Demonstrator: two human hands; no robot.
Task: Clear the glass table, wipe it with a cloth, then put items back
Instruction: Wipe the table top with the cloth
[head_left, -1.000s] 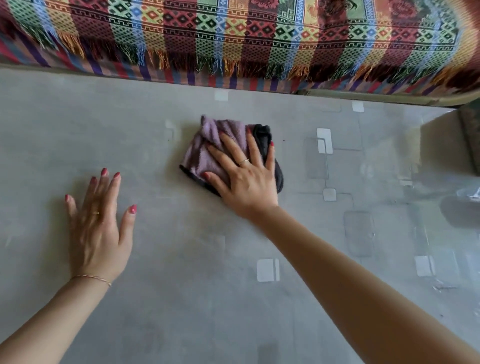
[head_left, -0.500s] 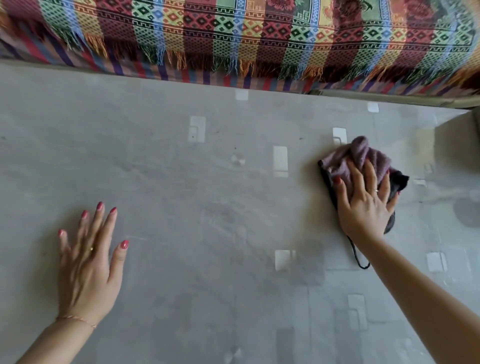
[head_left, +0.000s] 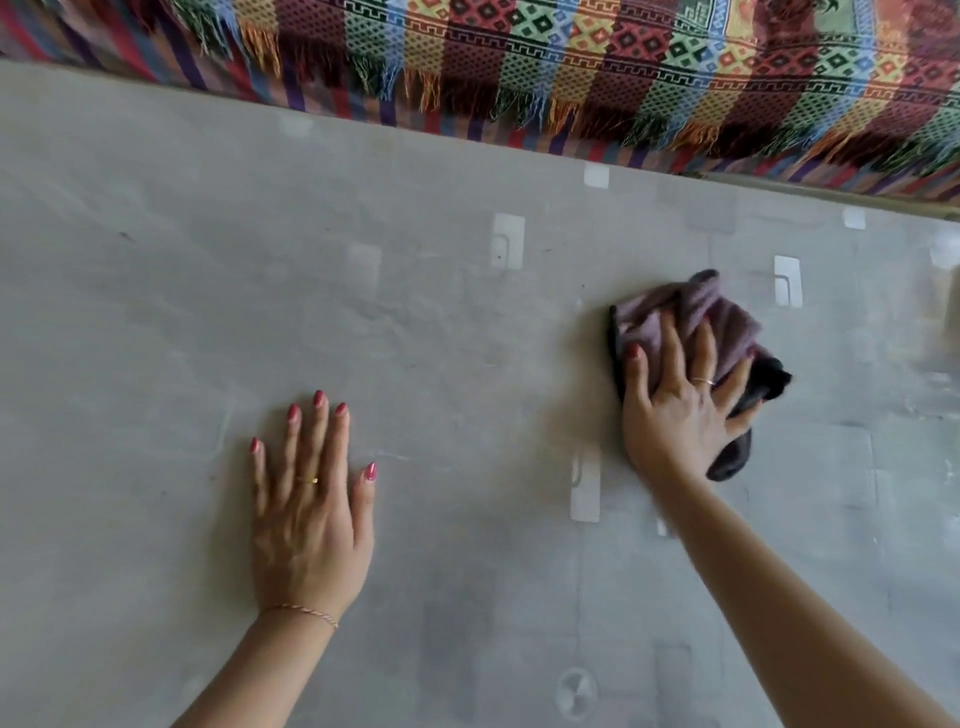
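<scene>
glass table (head_left: 156, 312): smooth, faintly glossy, hazy reflections. cloth (head_left: 727, 332): soft fuzzy fabric, matt, lilac plus black. throw (head_left: 571, 67) along top of frame: coarse woven textile, fringed edge.

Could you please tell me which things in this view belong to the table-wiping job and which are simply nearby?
Part of the job:
- crumpled purple and black cloth
- grey glass table
- right hand, pressing on the cloth
- left hand, resting flat on the glass

Just nearby:
- multicoloured patterned woven throw with fringe, beyond the table's far edge
</scene>
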